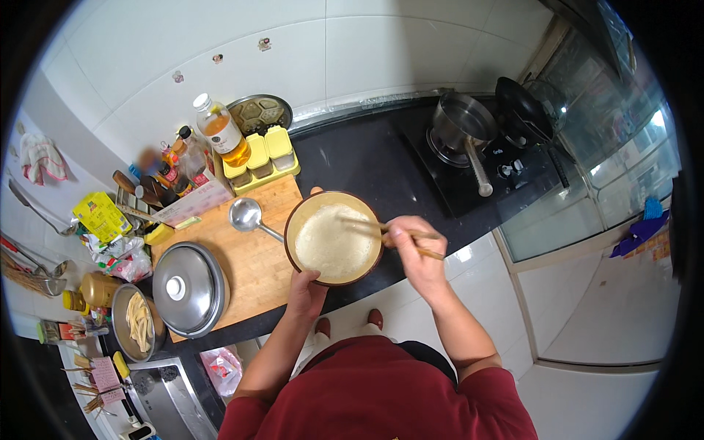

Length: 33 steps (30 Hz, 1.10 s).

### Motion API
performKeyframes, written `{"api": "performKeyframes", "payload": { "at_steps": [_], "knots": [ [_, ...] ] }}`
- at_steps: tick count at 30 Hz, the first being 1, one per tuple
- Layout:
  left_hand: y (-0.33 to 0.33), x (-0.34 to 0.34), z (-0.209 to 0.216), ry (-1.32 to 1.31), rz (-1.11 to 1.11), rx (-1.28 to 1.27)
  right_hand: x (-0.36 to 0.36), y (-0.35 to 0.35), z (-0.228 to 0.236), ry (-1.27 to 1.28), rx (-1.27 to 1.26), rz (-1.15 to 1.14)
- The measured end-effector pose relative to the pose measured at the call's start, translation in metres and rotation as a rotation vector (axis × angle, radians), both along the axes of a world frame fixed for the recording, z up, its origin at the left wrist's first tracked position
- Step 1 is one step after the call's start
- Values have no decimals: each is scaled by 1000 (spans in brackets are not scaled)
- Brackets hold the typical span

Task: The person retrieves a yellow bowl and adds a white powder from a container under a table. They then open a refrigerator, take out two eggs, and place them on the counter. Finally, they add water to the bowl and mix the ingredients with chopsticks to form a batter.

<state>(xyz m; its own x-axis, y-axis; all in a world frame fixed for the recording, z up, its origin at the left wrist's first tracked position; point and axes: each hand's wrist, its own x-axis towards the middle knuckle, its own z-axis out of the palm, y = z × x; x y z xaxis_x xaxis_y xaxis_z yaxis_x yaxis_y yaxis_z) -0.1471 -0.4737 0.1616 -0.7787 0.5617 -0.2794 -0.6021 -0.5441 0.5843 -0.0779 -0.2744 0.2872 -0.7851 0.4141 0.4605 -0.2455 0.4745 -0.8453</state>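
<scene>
My left hand [305, 292] grips a round bowl [291, 258] with a dark brown rim, its thumb at the near side and a fingertip showing at the far edge. Pale, creamy batter [331, 246] with a frothy surface lies in the bowl. A pair of wooden chopsticks [425, 243] is pinched in my right hand [416, 257], just right of the bowl. Their tips reach into the batter and are smeared by motion. Left of the bowl, a steel ladle [246, 215] rests on the wooden cutting board [253, 282], its handle end passing behind the bowl.
A lidded pot [187, 290] stands on the board's left part. Beyond it are seasoning boxes [265, 155], an oil bottle [220, 132] and several other bottles. At right, a saucepan [463, 121] and a black wok [522, 110] occupy the stove. A sink [172, 400] lies lower left.
</scene>
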Motion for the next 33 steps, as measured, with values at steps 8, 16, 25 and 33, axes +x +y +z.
{"api": "performKeyframes", "payload": {
  "at_steps": [8, 16, 25, 33],
  "knots": [
    [-6, -6, 10, -66, -33, 38, -3, 19, 0, 5, -291, -111],
    [-10, -6, 0, -4, -31, 9, -4, 34, -12, -158, -487, -38],
    [-12, -5, 0, -16, -40, 21, -9, 35, -23, -233, -603, -10],
    [-11, -8, -5, -25, -51, 32, -14, 28, -24, -314, -765, 130]
  ]
}}
